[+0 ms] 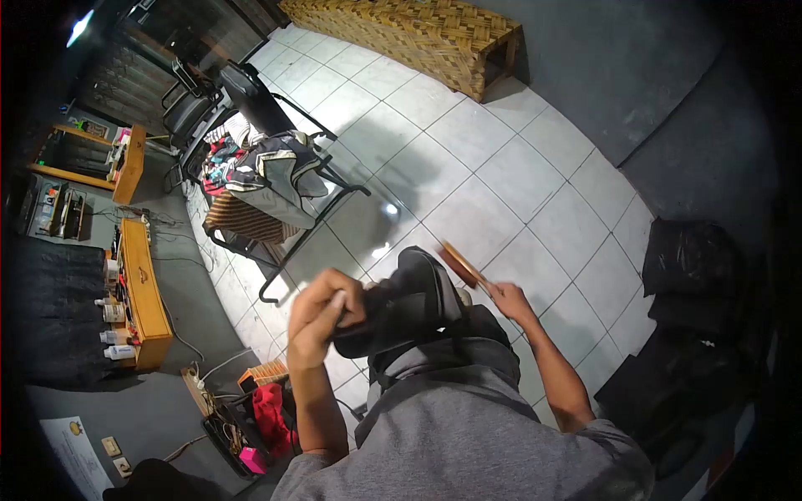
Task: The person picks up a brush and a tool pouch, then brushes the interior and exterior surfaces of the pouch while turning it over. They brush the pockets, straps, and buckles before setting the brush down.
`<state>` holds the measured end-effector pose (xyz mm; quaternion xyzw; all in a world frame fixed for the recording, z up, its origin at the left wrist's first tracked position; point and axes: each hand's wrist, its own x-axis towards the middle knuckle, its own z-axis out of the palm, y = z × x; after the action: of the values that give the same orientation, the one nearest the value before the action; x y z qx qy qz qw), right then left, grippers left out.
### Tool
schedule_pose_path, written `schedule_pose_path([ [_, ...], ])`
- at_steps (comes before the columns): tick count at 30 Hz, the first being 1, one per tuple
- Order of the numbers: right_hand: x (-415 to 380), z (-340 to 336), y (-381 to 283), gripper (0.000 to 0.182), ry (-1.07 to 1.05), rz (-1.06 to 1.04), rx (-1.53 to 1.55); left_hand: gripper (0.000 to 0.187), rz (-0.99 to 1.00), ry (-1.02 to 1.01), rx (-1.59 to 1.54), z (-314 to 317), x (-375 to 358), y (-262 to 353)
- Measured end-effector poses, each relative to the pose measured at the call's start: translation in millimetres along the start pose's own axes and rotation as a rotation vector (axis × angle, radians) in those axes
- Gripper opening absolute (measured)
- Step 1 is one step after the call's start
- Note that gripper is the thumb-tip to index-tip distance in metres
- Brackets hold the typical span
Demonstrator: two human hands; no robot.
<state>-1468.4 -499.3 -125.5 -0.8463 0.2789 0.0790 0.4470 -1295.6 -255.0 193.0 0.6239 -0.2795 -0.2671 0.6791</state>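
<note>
My left hand [322, 316] is closed around one end of a dark item [393, 313], held up in front of my body. The item is black and blurred, with a rounded end and what may be straps; its exact kind does not show. To the right, my right hand [508, 299] grips a wooden brush [461, 266] by its handle. The brush's head points up and left, close to the dark item but apart from it. Below both hands is my grey shirt, and the item hides part of my lap.
A chair [334, 196] piled with clothes [271, 167] stands ahead on the left. Wooden drawer shelves [144, 292] with bottles line the left wall. A woven bench [409, 37] is at the back. Black bags [689, 267] lie at the right. White tiles [501, 179] cover the floor.
</note>
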Motion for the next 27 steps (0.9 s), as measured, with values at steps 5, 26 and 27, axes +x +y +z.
schedule_pose_path([
  [5, -36.2, -103.5, -144.2, 0.047, -0.546, -0.205, 0.857, 0.022, -0.029, -0.183, -0.148, 11.8, -17.4, 8.2],
  [26, 28.1, -90.5, -176.3, 0.036, -0.62, -0.127, 0.084, 0.018, 0.214, -0.672, -0.46, -28.0, -56.8, 18.5],
  [27, 23.7, -91.5, -198.7, 0.035, -0.764, -0.288, 0.227, 0.018, 0.223, -0.676, -0.456, -30.1, -57.8, 22.9],
])
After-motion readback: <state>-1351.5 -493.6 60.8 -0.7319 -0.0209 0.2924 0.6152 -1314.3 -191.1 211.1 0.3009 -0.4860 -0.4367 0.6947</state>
